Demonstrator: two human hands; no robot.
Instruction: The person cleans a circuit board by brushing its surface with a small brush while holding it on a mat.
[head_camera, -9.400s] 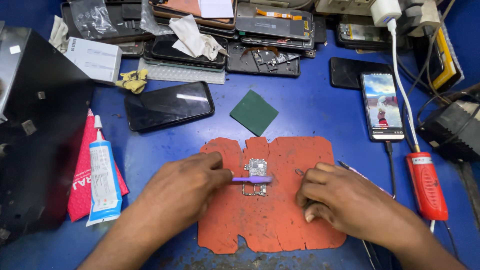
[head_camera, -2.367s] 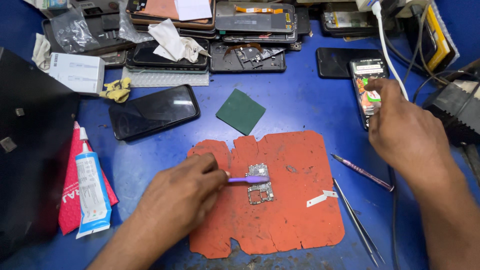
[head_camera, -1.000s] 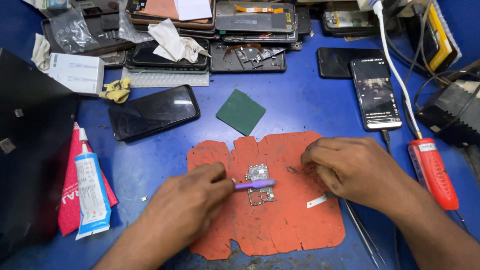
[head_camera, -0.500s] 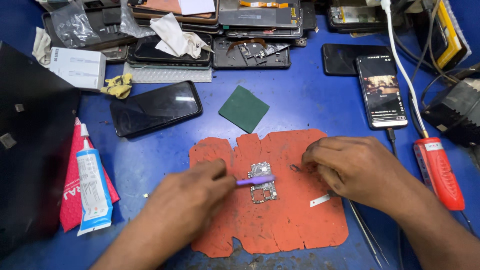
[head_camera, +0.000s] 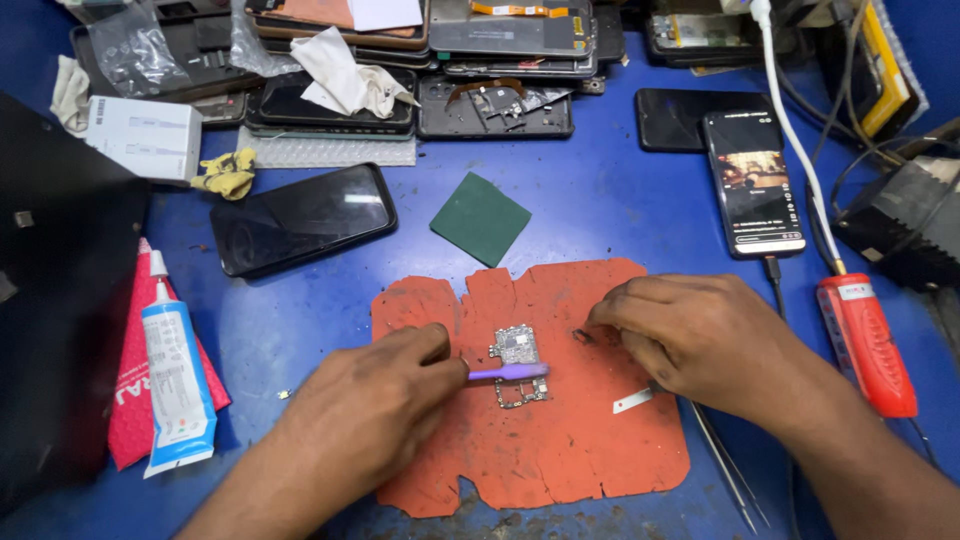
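I'm looking down on a blue workbench (head_camera: 600, 200), scuffed and speckled with dust. Its far edge is crowded with stacked phone parts (head_camera: 420, 60). A black panel (head_camera: 60, 320) covers the left edge. Even overhead light, soft shadows.

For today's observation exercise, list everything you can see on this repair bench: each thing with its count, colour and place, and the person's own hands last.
work mat: 1, orange-red, centre front.
circuit board: 1, silver-grey, on the mat.
purple tool: 1, across the board, in the left hand.
green square pad: 1, behind the mat.
dark phone: 1, black, screen off, left of the pad.
lit phone: 1, right rear, cable plugged in.
glue tube: 1, white and blue, left, on a red packet.
red-handled tool: 1, right edge.
tweezers: 1, metal, right of the mat.
stacked phone parts: several, dark, rear.
left hand: grips the purple tool.
right hand: fingertips on the mat.
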